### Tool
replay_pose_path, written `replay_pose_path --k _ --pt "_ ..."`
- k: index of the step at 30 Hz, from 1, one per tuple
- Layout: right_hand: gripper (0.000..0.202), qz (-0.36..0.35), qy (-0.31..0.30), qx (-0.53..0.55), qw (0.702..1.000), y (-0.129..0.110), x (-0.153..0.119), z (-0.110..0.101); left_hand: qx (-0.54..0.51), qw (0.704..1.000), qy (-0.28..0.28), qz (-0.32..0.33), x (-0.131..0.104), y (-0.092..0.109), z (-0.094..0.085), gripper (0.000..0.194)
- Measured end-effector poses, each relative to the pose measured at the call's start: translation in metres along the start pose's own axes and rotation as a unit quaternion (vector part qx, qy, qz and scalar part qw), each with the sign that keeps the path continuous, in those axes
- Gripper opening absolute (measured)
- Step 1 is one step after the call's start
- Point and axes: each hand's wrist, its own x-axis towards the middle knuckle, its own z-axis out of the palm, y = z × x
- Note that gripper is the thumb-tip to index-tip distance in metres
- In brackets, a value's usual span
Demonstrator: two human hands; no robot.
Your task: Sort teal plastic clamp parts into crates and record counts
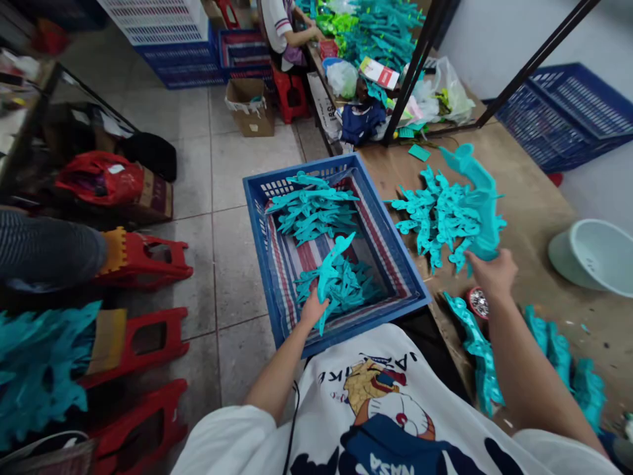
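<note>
The left hand [312, 310] holds a thin turquoise piece [331, 269] inside the blue crate [264, 264], which stands beside the worktop [531, 178], probably for easy reach. The right hand [494, 274] grips a long turquoise piece [487, 204] by its near end, perhaps to separate it from the pile [420, 211]. Red stools [165, 260] stand on the tiled floor [232, 277].

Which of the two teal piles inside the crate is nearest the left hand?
The near pile, toward the crate's wearer-side wall: the left hand holds a teal piece over it. The far pile sits farther off, untouched.
</note>
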Motion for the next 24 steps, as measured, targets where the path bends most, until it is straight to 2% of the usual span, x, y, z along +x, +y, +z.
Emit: replay_pose_path --k 3,5,6,7,8,9,10,11,13,14,16,18,21,24 --pt "0.062 0.036 0.081 -0.097 0.991 0.018 0.053 -0.002 0.066 0.997 -0.039 0.013 0.001 0.001 -0.001 0.085" --pt "0.068 0.043 0.085 -0.151 0.984 0.026 0.07 0.007 0.093 0.994 -0.05 0.037 0.006 0.001 -0.02 0.084" --pt "0.069 0.049 0.073 -0.166 0.982 0.027 0.072 0.015 0.112 0.992 -0.033 0.054 0.011 0.0 -0.036 0.081" --pt "0.069 0.054 0.055 -0.173 0.982 0.027 0.069 0.026 0.132 0.989 0.002 0.063 0.016 -0.002 -0.056 0.078" --pt "0.066 0.044 0.03 -0.175 0.983 0.023 0.062 0.038 0.161 0.983 0.06 0.06 0.022 -0.006 -0.079 0.077" --pt "0.062 0.01 -0.004 -0.173 0.985 0.017 0.05 0.052 0.185 0.972 0.14 0.031 0.028 -0.012 -0.102 0.076" --pt "0.057 -0.045 -0.039 -0.17 0.984 0.007 0.035 0.068 0.188 0.959 0.208 -0.029 0.034 -0.018 -0.124 0.078" --pt "0.053 -0.119 -0.077 -0.167 0.976 -0.007 0.017 0.086 0.171 0.949 0.244 -0.101 0.041 -0.024 -0.143 0.084" --pt "0.048 -0.266 -0.162 -0.153 0.938 -0.044 -0.021 0.125 0.102 0.944 0.231 -0.214 0.053 -0.037 -0.166 0.088" --pt "0.047 -0.319 -0.206 -0.142 0.914 -0.066 -0.039 0.146 0.074 0.943 0.208 -0.247 0.058 -0.042 -0.171 0.085" --pt "0.048 -0.382 -0.28 -0.126 0.871 -0.117 -0.068 0.193 0.062 0.941 0.191 -0.273 0.065 -0.051 -0.168 0.073" --pt "0.052 -0.416 -0.336 -0.121 0.837 -0.173 -0.08 0.246 0.097 0.928 0.216 -0.288 0.067 -0.056 -0.156 0.068" --pt "0.061 -0.441 -0.355 -0.122 0.815 -0.262 -0.069 0.336 0.145 0.907 0.245 -0.309 0.064 -0.06 -0.143 0.068" --pt "0.072 -0.432 -0.319 -0.119 0.835 -0.351 -0.035 0.424 0.176 0.896 0.249 -0.322 0.059 -0.062 -0.14 0.071"
